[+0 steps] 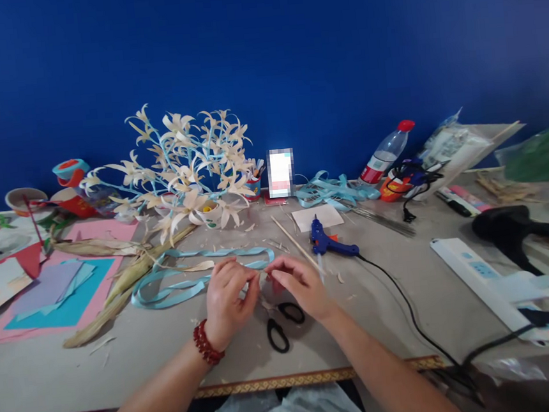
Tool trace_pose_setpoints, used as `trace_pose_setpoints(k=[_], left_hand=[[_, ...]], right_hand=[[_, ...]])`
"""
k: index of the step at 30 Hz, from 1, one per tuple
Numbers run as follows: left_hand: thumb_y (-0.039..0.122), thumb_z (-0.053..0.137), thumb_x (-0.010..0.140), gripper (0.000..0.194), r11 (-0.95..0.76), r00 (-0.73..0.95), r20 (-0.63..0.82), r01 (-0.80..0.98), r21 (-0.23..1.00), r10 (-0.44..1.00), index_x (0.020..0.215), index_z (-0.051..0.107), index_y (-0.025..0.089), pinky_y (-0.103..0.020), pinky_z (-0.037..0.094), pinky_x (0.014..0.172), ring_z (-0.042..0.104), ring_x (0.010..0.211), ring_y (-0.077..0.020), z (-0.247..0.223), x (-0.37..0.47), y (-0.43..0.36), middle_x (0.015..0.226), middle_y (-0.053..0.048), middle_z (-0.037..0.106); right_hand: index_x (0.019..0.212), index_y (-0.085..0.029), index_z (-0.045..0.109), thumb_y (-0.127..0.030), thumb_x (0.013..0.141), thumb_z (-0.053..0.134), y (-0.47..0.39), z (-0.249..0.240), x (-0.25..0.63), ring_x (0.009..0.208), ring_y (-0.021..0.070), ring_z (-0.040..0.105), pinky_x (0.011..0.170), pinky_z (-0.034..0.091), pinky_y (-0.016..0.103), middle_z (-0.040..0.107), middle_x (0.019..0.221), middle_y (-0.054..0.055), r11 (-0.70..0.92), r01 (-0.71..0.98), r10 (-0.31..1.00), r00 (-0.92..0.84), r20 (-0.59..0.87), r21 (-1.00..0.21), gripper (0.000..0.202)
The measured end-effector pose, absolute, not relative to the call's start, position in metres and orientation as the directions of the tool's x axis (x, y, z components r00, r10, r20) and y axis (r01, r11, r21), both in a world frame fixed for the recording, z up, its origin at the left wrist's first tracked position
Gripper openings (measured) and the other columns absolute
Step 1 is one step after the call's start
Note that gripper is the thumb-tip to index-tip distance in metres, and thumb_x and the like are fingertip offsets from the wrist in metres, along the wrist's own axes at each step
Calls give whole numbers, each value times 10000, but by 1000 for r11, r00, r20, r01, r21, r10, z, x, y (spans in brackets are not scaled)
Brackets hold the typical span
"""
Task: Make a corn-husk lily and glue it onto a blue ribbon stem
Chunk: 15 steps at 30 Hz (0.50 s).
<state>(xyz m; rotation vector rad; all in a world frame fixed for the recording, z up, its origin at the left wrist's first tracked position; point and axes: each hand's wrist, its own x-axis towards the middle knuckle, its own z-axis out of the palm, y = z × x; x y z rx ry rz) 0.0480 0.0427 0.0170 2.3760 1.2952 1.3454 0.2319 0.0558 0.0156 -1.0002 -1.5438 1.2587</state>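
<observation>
My left hand, with a dark red bead bracelet at the wrist, is closed in a pinch. A pale husk strip reaches out on its far left side; what its fingertips grip is hidden. Just right of it, my right hand pinches too, fingertips nearly touching the left ones. A light-blue ribbon lies in long loops to the left, its end curving up to the fingertips between the hands. Below the hands lie black-handled scissors, blades partly covered by the fingers.
Husk flowers stand behind the hands in a white cup. A blue glue gun lies right, its cord trailing to a power strip. Coloured paper and dry husks lie left. A bottle leans at the back.
</observation>
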Motion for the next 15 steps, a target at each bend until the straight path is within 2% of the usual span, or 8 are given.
trace_pose_setpoints(k=[3, 5, 8, 11, 13, 15], left_hand=[[84, 557, 852, 207, -673, 272, 674, 589, 448, 687, 949, 633, 250, -471, 423, 988, 636, 765, -183, 15, 46, 43, 815, -8, 714], [69, 563, 849, 256, -694, 270, 683, 540, 477, 679, 1010, 631, 257, -475, 395, 1015, 639, 823, -187, 13, 45, 43, 885, -14, 721], [96, 545, 873, 307, -621, 195, 597, 377, 687, 778, 1133, 602, 249, -421, 438, 954, 625, 928, -204, 9, 44, 44, 1000, -46, 697], [173, 513, 903, 261, -390, 202, 365, 103, 915, 909, 1140, 614, 218, -356, 460, 869, 598, 966, -220, 7, 43, 45, 1048, -70, 663], [237, 504, 914, 206, -218, 267, 231, -77, 973, 935, 1052, 649, 188, -335, 451, 830, 583, 914, -215, 8, 43, 47, 979, -68, 651], [279, 520, 913, 183, -63, 333, 135, -219, 974, 933, 946, 658, 163, -308, 440, 768, 557, 813, -188, 9, 44, 48, 864, -52, 620]], right_hand=[[840, -195, 602, -363, 832, 657, 54, 11, 222, 528, 108, 586, 524, 535, 249, 605, 681, -28, -168, -235, 904, -425, -54, -957, 177], [815, -194, 587, -376, 780, 732, 54, 9, 221, 513, 100, 577, 501, 538, 239, 594, 660, -41, -242, -302, 895, -436, -92, -922, 235], [815, -189, 593, -392, 757, 765, 54, 9, 226, 506, 93, 579, 487, 535, 223, 600, 662, -42, -222, -305, 898, -433, -73, -926, 273], [826, -176, 617, -404, 782, 744, 55, 12, 232, 532, 86, 588, 503, 533, 205, 615, 711, -27, -175, -254, 889, -455, -42, -951, 264], [838, -168, 631, -404, 808, 720, 56, 14, 235, 558, 86, 588, 520, 533, 202, 620, 747, -15, -156, -210, 874, -485, -35, -965, 254], [848, -165, 634, -397, 832, 696, 57, 15, 236, 571, 89, 586, 530, 530, 205, 615, 763, -9, -137, -179, 854, -520, -25, -974, 240]])
